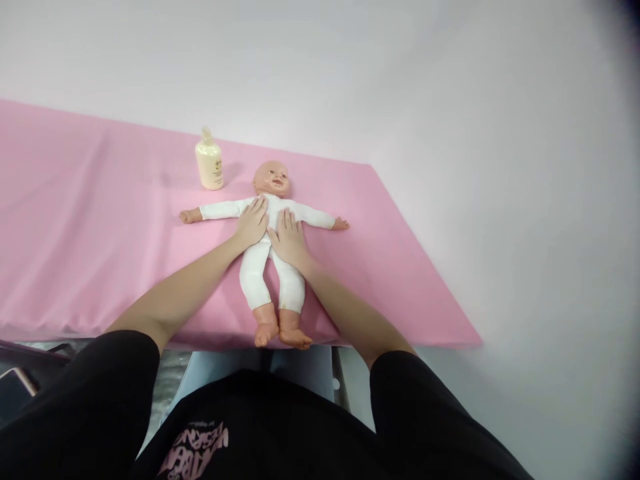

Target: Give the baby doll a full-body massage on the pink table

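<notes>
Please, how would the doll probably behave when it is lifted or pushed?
The doll may flop at the joints, since its white limbs look like padded cloth. Its shiny head is probably stiff and somewhat slippery. Lying with arms spread, it seems unlikely to roll.

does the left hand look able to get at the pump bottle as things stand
Probably yes: the left hand rests flat on the doll's torso, and the pump bottle stands nearby; only the doll's outstretched arm lies between, seemingly low enough to reach over.
</notes>
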`<state>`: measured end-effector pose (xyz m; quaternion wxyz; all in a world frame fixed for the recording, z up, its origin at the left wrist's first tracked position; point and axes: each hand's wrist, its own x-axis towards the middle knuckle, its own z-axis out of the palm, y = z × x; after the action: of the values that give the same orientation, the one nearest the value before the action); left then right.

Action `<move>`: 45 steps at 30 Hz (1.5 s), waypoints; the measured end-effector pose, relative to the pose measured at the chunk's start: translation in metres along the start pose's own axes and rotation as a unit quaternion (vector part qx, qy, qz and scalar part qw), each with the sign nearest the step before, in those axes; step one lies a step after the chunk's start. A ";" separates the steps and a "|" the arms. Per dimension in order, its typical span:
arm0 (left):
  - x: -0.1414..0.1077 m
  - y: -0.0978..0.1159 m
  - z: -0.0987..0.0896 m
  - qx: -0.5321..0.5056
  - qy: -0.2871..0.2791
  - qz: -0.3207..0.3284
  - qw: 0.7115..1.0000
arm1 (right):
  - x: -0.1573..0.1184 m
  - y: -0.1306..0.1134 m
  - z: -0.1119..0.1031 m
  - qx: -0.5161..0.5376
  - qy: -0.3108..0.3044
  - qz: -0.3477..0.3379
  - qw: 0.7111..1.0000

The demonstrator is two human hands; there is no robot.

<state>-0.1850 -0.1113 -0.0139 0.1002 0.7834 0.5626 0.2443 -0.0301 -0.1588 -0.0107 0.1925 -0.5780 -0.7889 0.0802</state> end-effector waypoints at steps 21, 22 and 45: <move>-0.003 -0.005 0.003 -0.059 -0.011 0.060 0.996 | 0.039 0.059 -0.005 0.096 -0.031 -0.003 0.995; -0.003 -0.006 0.005 -0.066 -0.007 0.060 0.996 | 0.036 0.061 -0.003 0.091 -0.032 0.010 0.995; -0.009 0.006 -0.005 -0.044 -0.042 0.204 0.977 | 0.053 0.050 0.002 0.084 0.004 -0.012 0.996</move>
<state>-0.1849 -0.1225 -0.0093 0.1063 0.8859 0.3749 0.2516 -0.0007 -0.0932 -0.0188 0.2449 -0.5506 -0.7854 0.1414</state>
